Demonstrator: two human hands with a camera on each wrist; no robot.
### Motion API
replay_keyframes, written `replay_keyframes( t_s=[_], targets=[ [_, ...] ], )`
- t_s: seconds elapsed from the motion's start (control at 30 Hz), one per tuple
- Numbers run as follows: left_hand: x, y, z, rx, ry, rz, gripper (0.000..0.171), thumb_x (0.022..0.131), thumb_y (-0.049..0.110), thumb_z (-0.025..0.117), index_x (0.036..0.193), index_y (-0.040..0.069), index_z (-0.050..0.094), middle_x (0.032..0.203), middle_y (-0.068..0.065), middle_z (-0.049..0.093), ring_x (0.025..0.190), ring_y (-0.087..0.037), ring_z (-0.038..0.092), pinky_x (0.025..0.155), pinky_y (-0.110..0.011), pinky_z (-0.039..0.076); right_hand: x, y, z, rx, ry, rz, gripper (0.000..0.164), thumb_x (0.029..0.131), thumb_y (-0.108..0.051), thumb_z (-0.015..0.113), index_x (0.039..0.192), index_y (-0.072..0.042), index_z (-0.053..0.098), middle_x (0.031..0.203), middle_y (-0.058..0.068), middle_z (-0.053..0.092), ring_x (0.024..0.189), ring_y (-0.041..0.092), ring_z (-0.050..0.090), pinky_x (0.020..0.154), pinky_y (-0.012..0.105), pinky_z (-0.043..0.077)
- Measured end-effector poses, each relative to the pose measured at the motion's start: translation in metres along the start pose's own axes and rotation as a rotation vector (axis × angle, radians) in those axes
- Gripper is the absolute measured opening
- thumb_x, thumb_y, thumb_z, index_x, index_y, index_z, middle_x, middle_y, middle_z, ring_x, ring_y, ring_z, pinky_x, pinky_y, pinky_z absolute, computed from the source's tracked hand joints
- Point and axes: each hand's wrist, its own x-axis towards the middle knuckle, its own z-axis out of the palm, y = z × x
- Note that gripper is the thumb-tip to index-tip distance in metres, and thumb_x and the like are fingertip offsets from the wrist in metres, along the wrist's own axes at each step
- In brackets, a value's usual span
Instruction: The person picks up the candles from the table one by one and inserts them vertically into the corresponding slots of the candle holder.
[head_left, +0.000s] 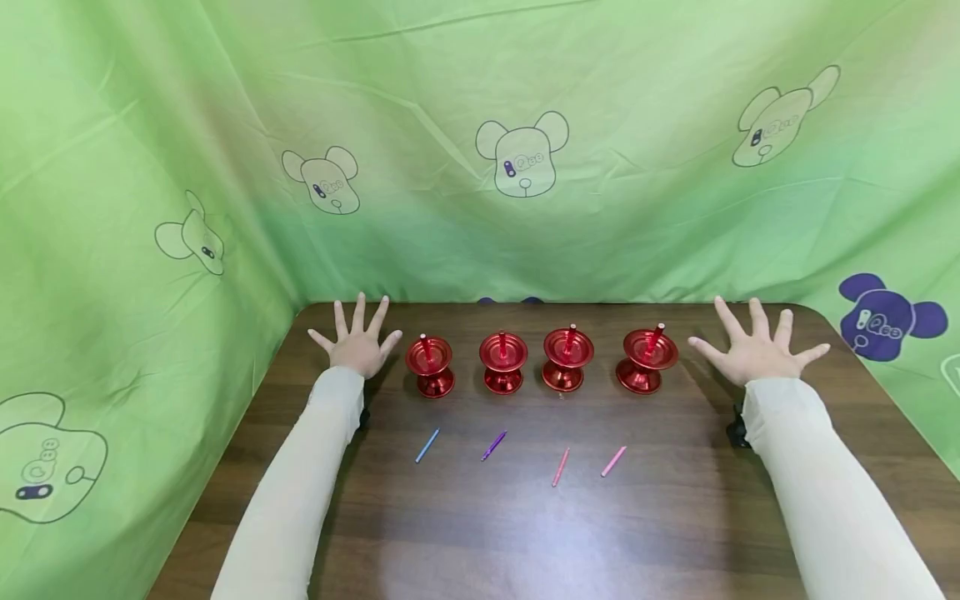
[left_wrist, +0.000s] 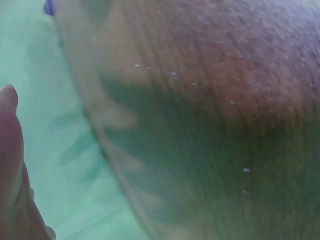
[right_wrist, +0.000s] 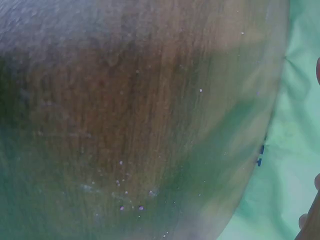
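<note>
My left hand [head_left: 358,346] is spread wide at the back left of the table, fingers straight and holding nothing. Opposite it, my right hand [head_left: 765,350] is spread the same way at the back right. Between them stand several shiny red candle holders in a row: a far left one [head_left: 430,367], two in the middle [head_left: 503,363] [head_left: 567,358], and a far right one [head_left: 647,361]. Each has a thin upright stem at its centre. In front of them lie a blue stick [head_left: 427,446], a purple stick [head_left: 493,446], a red-pink stick [head_left: 561,467] and a pink stick [head_left: 613,462], like thin candles.
The dark wooden table [head_left: 480,533] has rounded back corners. A green cloth [head_left: 420,233] printed with bear heads hangs behind it and along both sides. Both forearms wear white sleeves [head_left: 285,500], with a black strap piece [head_left: 739,429] at the right wrist.
</note>
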Motion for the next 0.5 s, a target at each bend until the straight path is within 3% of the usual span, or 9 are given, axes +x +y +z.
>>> replay_keyframes(
  t_s=[0.27, 0.5],
  targets=[
    [-0.012, 0.005, -0.020, -0.010, -0.008, 0.026, 0.074, 0.102, 0.067, 0.028, 0.163, 0.036, -0.002, 0.170, -0.005, -0.014, 0.149, -0.042, -0.026, 0.099, -0.086, -0.013, -0.004, -0.004, -0.009, 0.020, 0.016, -0.029, 0.090, 0.094, -0.078, 0.033, 0.162, -0.035, -0.007, 0.165, 0.025, -0.016, 0.138, 0.060, -0.030, 0.078, 0.089, -0.023],
    [-0.024, 0.005, -0.032, -0.062, 0.050, 0.061, 0.075, 0.102, 0.069, 0.027, 0.163, 0.036, -0.003, 0.170, -0.006, -0.012, 0.151, -0.041, -0.022, 0.100, -0.086, -0.010, -0.009, -0.014, -0.021, 0.028, 0.092, -0.077, 0.081, 0.098, -0.071, 0.033, 0.162, -0.037, -0.002, 0.166, 0.021, -0.014, 0.142, 0.056, -0.028, 0.084, 0.090, -0.019]
  ],
)
